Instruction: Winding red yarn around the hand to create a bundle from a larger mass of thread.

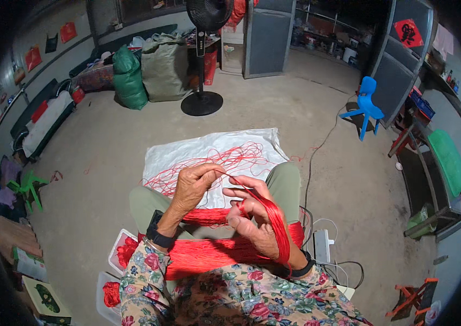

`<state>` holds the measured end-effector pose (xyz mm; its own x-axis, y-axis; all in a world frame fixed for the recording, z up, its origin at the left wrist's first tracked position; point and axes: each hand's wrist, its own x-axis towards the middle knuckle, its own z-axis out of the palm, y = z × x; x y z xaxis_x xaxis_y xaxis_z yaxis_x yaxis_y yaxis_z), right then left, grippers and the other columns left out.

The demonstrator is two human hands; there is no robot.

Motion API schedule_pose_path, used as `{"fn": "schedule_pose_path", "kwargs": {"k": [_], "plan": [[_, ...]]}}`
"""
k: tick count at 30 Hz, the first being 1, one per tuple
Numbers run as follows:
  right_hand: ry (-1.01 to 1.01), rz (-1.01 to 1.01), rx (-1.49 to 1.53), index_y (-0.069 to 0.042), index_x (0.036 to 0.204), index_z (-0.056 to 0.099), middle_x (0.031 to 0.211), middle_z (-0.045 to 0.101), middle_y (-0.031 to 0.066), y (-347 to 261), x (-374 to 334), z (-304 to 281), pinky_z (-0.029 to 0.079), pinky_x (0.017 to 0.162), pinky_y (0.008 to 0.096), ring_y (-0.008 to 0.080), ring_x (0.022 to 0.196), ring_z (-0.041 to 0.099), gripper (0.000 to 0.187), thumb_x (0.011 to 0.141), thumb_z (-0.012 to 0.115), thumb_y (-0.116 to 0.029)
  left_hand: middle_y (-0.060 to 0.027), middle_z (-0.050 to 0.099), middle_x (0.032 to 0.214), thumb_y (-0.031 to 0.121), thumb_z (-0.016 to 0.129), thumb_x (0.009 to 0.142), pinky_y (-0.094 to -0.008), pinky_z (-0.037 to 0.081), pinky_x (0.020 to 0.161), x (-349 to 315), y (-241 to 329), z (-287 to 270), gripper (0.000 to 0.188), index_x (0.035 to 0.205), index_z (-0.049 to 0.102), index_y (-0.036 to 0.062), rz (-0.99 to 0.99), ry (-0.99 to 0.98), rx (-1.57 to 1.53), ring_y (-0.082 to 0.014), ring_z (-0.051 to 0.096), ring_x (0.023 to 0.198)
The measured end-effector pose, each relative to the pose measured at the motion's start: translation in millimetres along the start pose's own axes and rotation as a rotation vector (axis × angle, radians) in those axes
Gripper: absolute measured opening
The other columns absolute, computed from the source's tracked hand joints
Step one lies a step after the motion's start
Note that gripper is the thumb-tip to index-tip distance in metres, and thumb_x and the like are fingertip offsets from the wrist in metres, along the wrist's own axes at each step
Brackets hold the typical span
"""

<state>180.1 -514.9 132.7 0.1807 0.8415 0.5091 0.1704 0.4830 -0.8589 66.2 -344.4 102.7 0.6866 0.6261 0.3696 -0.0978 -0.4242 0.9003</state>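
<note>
A grey-brown concrete floor (pixel 361 179) carries a creased white cloth sheet (pixel 187 149), on which thin red cord (pixel 241 155) lies in loose, tangled loops. On the floor also stand a black pedestal fan (pixel 200 49), a bulging green sack (pixel 128 79), a large greyish sack (pixel 163 68), a small blue plastic chair (pixel 368 101) and a bright-green plastic stool (pixel 28 187). A thin dark cable (pixel 311 179) trails across it.

The left hand (pixel 192 185) hides the bit of cord (pixel 278 223) between its fingertips. Loops cover part of the right hand (pixel 255 214), behind which the skein (pixel 203 258) passes out of sight. Hands and knees (pixel 285 182) hide the cloth's (pixel 172 155) near edge. The upper edge crops the fan (pixel 209 13), the lower the shirt (pixel 257 282). Things in the doorway (pixel 344 41) are too small and dark to tell.
</note>
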Motion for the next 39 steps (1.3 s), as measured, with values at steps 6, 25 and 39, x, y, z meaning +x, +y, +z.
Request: {"fn": "schedule_pose_path", "kwargs": {"k": [6,25,39], "plan": [[0.042,0.012,-0.05,0.002,0.083,0.061,0.129,0.041,0.0173,1,-5,10,0.05,0.088,0.0371,0.0305,0.114,0.056,0.01,0.08,0.067,-0.004,0.0023,0.063,0.074,0.016,0.061,0.09,-0.0192,0.038,0.051,-7,-4,-11,0.017,0.097,0.07,0.0037,-0.154,-0.029,0.016,-0.0028,0.048,0.059],[0.316,-0.209,-0.706,-0.001,0.076,0.059,0.128,0.044,0.0204,108,33,-11,0.044,0.09,0.0428,0.036,0.108,0.052,0.015,0.073,0.068,-0.013,-0.0152,0.061,0.071,0.009,0.061,0.083,-0.0371,0.043,0.053,-54,64,50,0.01,0.076,0.061,0.0012,0.125,-0.775,0.371,-0.0317,0.059,0.062],[0.088,-0.189,0.141,0.001,0.073,0.055,0.14,0.032,0.0245,-1,-2,5,0.044,0.096,0.0428,0.0367,0.121,0.05,0.008,0.074,0.063,0.003,-0.003,0.063,0.103,0.003,0.057,0.085,-0.0284,0.049,0.077,-41,-1,16,0.019,0.103,0.063,0.0016,-0.232,-0.234,-0.355,-0.0088,0.059,0.092]]}}
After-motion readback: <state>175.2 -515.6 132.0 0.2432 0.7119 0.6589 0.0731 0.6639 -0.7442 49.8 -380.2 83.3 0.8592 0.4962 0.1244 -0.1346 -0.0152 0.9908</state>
